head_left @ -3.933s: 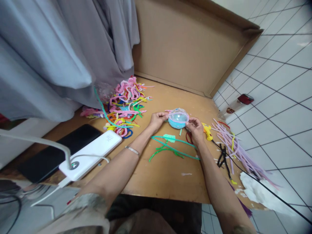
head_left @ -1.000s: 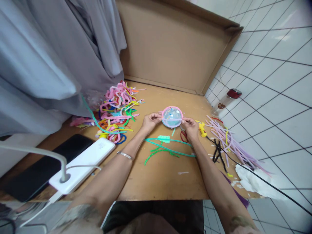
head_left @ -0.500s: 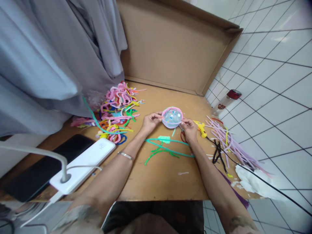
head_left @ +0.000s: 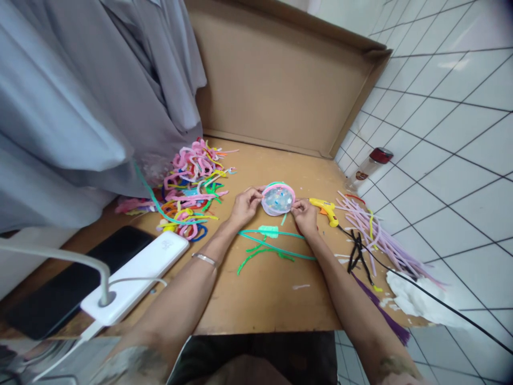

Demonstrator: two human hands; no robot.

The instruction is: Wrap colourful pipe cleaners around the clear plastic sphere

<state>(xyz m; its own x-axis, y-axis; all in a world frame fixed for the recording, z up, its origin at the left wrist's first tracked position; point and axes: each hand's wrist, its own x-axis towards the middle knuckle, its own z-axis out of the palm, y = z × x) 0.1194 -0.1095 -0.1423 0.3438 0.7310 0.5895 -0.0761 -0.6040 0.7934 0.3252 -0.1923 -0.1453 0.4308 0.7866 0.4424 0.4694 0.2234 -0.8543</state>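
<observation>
Between my two hands is a clear round plastic piece (head_left: 278,200), like a small bowl or dome, with pink, green and pale lilac pipe cleaners around its rim. My left hand (head_left: 247,206) pinches its left edge. On the opposite edge, my right hand (head_left: 304,215) grips it between thumb and fingers. Bits of blue and white show in or through the clear plastic; I cannot tell which. Just below on the table lie teal pipe cleaners (head_left: 276,250), a flat mint-green piece (head_left: 267,231) and bent green pipe cleaners (head_left: 250,262).
A yellow glue gun (head_left: 326,210) lies right of my hand, its black cord running right. Lilac pipe cleaners (head_left: 372,230), black ones (head_left: 355,254) and white tissue (head_left: 417,291) are beyond. At left are a tangled colourful pile (head_left: 196,166), a white power bank (head_left: 140,275) and a black phone (head_left: 52,299).
Both hands have shifted slightly left and down with the clear round piece. Its rim has turned a little, so more green shows at the top.
</observation>
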